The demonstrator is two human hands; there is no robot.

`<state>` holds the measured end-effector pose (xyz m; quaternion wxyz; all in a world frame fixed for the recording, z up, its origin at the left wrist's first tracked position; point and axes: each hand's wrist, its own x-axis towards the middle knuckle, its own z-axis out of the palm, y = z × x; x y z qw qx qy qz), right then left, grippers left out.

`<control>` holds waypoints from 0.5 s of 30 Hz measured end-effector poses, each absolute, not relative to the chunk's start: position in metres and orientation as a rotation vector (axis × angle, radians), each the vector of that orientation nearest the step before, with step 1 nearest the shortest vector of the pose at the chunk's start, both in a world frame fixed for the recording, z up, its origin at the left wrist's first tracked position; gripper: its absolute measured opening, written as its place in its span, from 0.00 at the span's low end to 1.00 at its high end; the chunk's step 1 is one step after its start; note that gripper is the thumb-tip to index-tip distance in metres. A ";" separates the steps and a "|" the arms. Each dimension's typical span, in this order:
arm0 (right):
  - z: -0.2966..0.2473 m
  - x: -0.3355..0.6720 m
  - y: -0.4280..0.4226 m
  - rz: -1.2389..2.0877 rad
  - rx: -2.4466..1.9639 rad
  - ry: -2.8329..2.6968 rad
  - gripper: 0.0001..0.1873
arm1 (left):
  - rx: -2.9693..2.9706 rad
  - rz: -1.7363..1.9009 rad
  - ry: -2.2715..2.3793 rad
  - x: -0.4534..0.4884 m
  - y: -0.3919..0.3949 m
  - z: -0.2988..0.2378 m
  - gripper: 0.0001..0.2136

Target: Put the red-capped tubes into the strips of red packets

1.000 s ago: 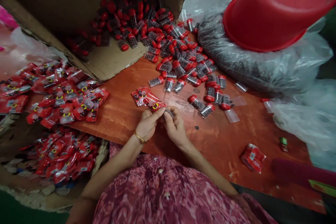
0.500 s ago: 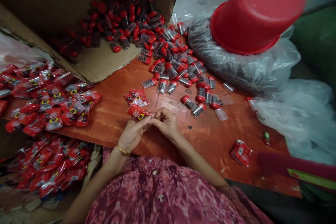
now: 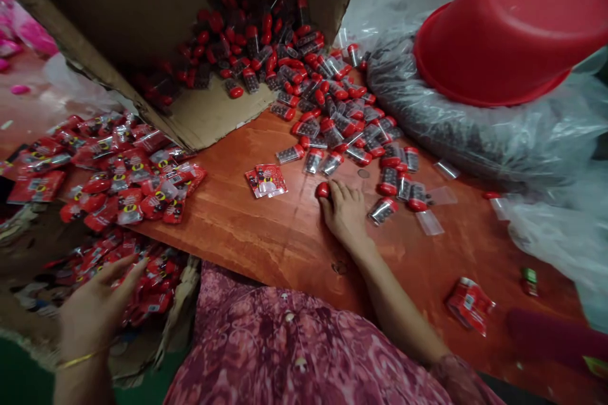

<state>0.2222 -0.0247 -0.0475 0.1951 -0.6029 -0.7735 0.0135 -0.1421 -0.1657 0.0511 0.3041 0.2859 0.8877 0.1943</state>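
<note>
My right hand (image 3: 348, 214) rests on the wooden table with its fingers closed over a red-capped container, of which only the red cap (image 3: 323, 190) shows; its body is hidden under the fingers. Left of it lie flat red printed packets (image 3: 266, 180), overlapping. My left hand (image 3: 97, 304), with a gold bangle at the wrist, is held out over a carton (image 3: 178, 304) of filled red packets (image 3: 154, 278). Its fingers are apart and nothing shows between them. Beyond my right hand, small clear containers (image 3: 332, 163) with red caps and dark contents lie scattered.
A tipped cardboard box (image 3: 228, 123) spills more containers at the back. Filled packets (image 3: 128, 171) are heaped on the left. A red tub (image 3: 498, 31) sits upside down on a plastic bag (image 3: 456, 145). A red packet (image 3: 470, 305) and a small green item (image 3: 529, 281) lie right.
My hands have parted. The left moved down and left over the carton, and the red packet it held is gone from it. The right moved forward onto a red-capped container. The view shifted left.
</note>
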 end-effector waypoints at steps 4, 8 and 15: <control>-0.050 0.209 -0.026 0.065 -1.634 -2.164 0.25 | 1.310 1.055 2.016 -0.059 -0.106 0.034 0.10; -0.055 0.212 -0.027 0.018 -1.612 -2.117 0.27 | 1.939 0.775 1.895 -0.007 -0.030 0.010 0.16; -0.056 0.213 -0.028 0.000 -1.576 -2.094 0.24 | 2.139 0.382 2.002 -0.010 0.000 -0.016 0.12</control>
